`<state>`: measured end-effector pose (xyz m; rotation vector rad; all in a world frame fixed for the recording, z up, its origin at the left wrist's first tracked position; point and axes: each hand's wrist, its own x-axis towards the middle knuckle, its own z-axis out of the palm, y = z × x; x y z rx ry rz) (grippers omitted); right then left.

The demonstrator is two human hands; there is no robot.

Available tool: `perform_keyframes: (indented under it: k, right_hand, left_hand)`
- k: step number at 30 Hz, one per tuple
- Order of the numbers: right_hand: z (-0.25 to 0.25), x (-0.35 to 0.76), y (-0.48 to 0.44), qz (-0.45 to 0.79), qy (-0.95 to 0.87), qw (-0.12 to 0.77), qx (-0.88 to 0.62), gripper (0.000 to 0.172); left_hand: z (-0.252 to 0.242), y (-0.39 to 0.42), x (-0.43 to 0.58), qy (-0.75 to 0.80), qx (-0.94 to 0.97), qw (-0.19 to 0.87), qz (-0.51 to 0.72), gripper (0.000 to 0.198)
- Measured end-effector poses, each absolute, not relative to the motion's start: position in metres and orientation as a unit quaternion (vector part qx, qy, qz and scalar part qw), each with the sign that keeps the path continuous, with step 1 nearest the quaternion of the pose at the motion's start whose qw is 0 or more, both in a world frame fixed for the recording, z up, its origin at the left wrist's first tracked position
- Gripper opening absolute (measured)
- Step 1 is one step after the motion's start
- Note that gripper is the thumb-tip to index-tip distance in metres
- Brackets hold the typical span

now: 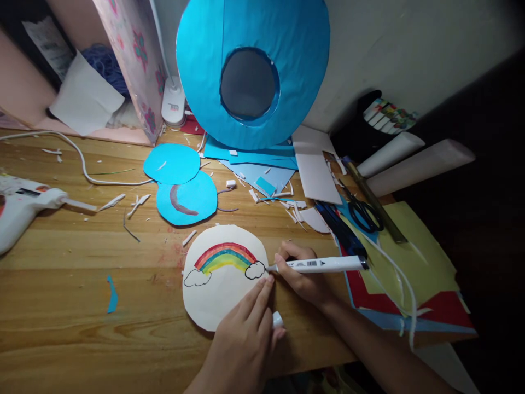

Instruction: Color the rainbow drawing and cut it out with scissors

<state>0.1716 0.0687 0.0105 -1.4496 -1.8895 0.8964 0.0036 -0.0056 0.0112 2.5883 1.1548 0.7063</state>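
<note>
1. at the far left, a white glue gun (28,210) lies on the wooden table (61,339); nearer the front is a small blue scrap (112,295).
2. next come two blue paper discs, the upper one (172,164) overlapping the lower one (197,189), which bears a dark curved stroke.
3. the white disc (223,290) lies flat on the table in front of them, with a rainbow (227,254) drawn between two outlined clouds.
4. the left hand (248,328) rests with outstretched fingertips on the disc's lower right part, its thumb side closed around a white cap (278,319).
5. behind, a big blue ring (254,27) stands upright.
6. the right hand (301,276) is closed in a writing grip on a white marker (320,265), the tip at the right cloud's outer edge; i cannot tell whether it touches.
7. farther right, black-handled scissors (367,214) lie beside yellow paper (414,235).
</note>
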Motion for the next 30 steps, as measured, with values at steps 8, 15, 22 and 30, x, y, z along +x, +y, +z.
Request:
perform_keyframes:
  k: [8,15,22,30]
  right_hand:
    - [0.0088,0.1735,0.0673,0.336,-0.72,0.286,-0.535,0.03]
    - [0.0075,0.1734,0.0658,0.332,-0.726,0.28,-0.532,0.029]
    - [0.0072,0.1746,0.0649,0.335,-0.728,0.274,-0.532,0.029]
    - [0.0105,0.1742,0.067,0.381,-0.622,0.403,-0.552,0.03]
  left_hand:
    - [0.0107,-0.0055,0.0035,0.403,0.872,0.12,0.25,0.035]
    - [0.0087,-0.0062,0.0037,0.399,0.878,0.111,0.241,0.034]
    - [0.0095,-0.0057,0.0041,0.4,0.877,0.109,0.244,0.035]
    - [0.0104,-0.0074,0.0093,0.398,0.876,0.133,0.236,0.032]
